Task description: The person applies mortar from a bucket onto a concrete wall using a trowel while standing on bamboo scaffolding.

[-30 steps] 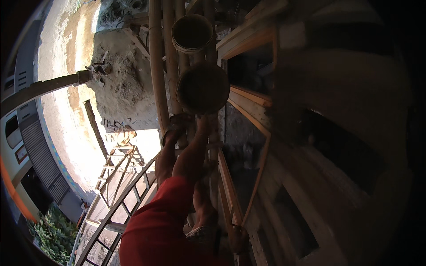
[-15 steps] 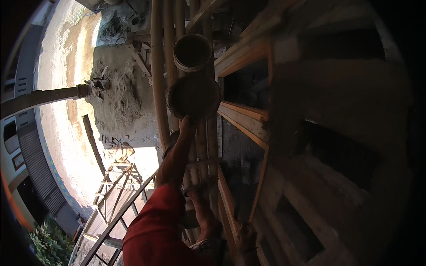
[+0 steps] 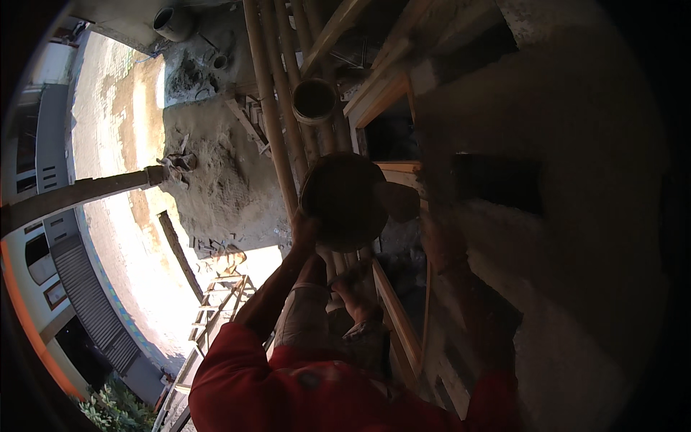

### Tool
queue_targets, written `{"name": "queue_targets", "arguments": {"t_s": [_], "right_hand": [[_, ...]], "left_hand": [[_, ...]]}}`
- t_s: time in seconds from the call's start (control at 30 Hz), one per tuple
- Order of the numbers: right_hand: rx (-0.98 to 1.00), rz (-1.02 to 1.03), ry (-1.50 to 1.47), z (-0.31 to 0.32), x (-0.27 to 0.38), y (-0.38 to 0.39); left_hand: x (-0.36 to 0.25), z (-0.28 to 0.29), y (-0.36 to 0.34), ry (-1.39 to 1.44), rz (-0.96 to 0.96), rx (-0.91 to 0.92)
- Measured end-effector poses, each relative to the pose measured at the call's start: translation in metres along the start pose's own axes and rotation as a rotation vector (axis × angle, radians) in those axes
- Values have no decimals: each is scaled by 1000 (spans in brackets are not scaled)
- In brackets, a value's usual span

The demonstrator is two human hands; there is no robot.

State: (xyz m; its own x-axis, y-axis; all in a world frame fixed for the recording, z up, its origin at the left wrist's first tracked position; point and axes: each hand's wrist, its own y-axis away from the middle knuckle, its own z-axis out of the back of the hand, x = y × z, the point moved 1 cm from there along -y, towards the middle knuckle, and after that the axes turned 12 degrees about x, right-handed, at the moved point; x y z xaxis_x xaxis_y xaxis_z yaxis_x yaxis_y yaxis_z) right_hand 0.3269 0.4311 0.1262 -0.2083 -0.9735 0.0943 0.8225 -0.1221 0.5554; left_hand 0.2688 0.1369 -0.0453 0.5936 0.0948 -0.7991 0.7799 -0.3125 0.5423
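My left hand [image 3: 305,229] is closed on the near-left rim of a dark round basin [image 3: 342,205], whose contents are lost in shadow. My right hand [image 3: 445,248] is closed, apparently round the handle of a trowel [image 3: 398,202]; its dark blade reaches the basin's right edge. Whether blade and rim touch I cannot tell. Just beyond the basin a bucket [image 3: 314,101] stands upright on the bamboo poles [image 3: 277,108]. My bare foot [image 3: 363,306] and knee show below the basin.
Orange-brown wooden frames [image 3: 396,309] and a rough wall [image 3: 489,259] run along the right. Far below on the left are a sand heap [image 3: 216,165], a wooden trestle [image 3: 216,306] and another bucket [image 3: 173,24]. A beam [image 3: 86,198] juts in from the left.
The basin has come nearer and lies further right in view, still in my left hand. My right hand has risen from beside the wooden frame, bringing the trowel to the basin.
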Motion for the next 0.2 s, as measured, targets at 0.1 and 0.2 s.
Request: {"name": "queue_targets", "arguments": {"t_s": [0.1, 0.2], "right_hand": [[188, 77, 17, 6, 14, 5], [230, 171, 45, -2, 12, 36]], "left_hand": [[-24, 3, 44, -147, -47, 47], [-48, -17, 71, -222, 22, 144]]}}
